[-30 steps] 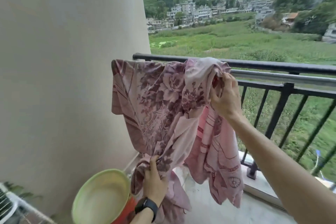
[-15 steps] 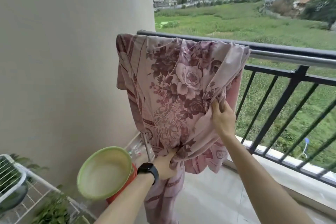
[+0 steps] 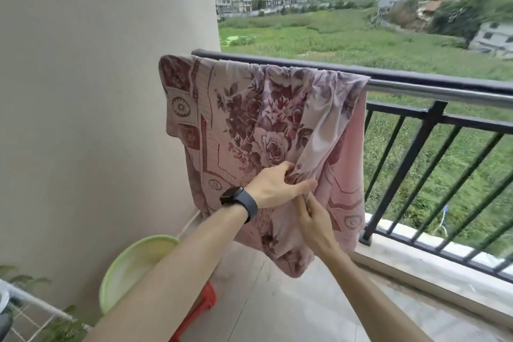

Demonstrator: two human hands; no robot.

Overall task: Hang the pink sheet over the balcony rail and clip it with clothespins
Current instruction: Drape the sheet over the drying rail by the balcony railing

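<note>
The pink sheet (image 3: 244,122), printed with dark red roses and borders, hangs bunched over the black balcony rail (image 3: 433,83) beside the wall. My left hand (image 3: 280,186), with a black watch on its wrist, pinches a fold of the sheet at mid height. Just below and to the right, my right hand (image 3: 311,216) grips the same fold. The two hands touch. No clothespins show.
A cream wall (image 3: 97,91) stands on the left. Below my left arm a light green basin (image 3: 130,266) rests on a red stool (image 3: 202,302). A white wire rack with plant leaves (image 3: 30,311) fills the bottom left corner. Tiled floor (image 3: 291,308) lies on the right.
The sheet has spread wider along the rail. My left hand rose from the sheet's bottom edge to its middle, and my right hand dropped to meet it. The view shifted right.
</note>
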